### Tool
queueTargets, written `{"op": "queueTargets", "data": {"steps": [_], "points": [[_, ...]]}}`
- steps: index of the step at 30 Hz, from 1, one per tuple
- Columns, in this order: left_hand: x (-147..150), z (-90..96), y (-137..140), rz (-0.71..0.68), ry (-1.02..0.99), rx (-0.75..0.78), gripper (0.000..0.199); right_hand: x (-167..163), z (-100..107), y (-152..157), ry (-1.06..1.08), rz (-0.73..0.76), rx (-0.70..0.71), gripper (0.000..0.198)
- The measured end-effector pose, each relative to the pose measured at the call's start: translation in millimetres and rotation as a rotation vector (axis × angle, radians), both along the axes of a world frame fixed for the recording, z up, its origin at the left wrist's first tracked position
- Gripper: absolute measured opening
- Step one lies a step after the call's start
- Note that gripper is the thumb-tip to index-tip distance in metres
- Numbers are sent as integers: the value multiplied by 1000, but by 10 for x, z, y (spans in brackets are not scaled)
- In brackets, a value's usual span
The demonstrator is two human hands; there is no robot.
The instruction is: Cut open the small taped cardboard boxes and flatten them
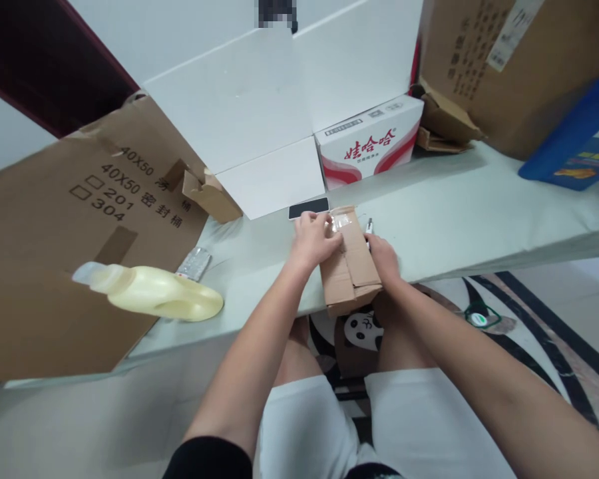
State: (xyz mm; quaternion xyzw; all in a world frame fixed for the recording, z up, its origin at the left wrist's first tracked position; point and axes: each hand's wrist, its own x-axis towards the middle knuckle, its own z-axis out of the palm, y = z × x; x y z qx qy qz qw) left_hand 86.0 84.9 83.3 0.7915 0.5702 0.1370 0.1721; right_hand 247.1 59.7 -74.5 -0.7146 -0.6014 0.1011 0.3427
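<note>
A small brown cardboard box [349, 259] lies on the cloth-covered table in front of me, its near end at the table edge. Clear tape shows across its far part. My left hand [315, 238] grips the box from the left, fingers bent over the taped top. Close against the box's right side is my right hand [383, 258], closed around a slim white utility knife [369, 227]. The knife's tip points away from me; the rest is hidden in the hand. Just beyond my left fingers lies a dark-screened phone [308, 208].
A pale yellow bottle [164, 293] lies at the left by a clear plastic packet [194, 264] and a large carton [80, 253]. Behind stands a white-and-red box [372, 143]. A blue container [574, 140] and another big carton [519, 73] are at the right.
</note>
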Motion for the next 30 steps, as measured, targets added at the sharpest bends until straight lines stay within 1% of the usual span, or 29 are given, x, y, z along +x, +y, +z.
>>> {"op": "queueTargets", "data": {"steps": [2,5,7,10,12,13,15,16,18,20,21,23,25,27,30], "points": [[38,-165,44,67,-139,-1,45,7,-9,7,37,-2,15,35],[34,-354,70,105,-322,-69,47,18,-29,27,110,-9,56,30],[13,-412,78,104,-365,-76,48,37,-34,38,164,-24,93,27],[-8,-429,95,104,-357,-80,63,106,28,24,229,-59,143,30],[-9,-425,107,120,-346,-92,74,174,159,-29,316,-94,213,33],[-7,-424,112,127,-340,-98,76,202,258,-71,374,-113,265,32],[2,-422,117,130,-332,-106,77,221,512,-178,466,-129,383,24],[7,-421,117,130,-329,-109,76,201,653,-236,482,-116,433,20],[14,-417,113,132,-328,-105,75,96,922,-336,448,-39,485,23],[15,-412,107,128,-338,-103,75,-66,1115,-393,422,68,468,25],[11,-412,104,126,-346,-106,75,-148,1170,-403,415,117,438,25],[0,-421,103,125,-360,-118,78,-282,1204,-396,388,177,371,30],[-12,-441,108,128,-371,-121,79,-349,1172,-371,340,172,317,31],[-21,-465,119,129,-378,-114,78,-359,1128,-346,288,129,274,29],[-24,-493,136,143,-390,-107,69,-338,1109,-327,251,97,238,28]]}}
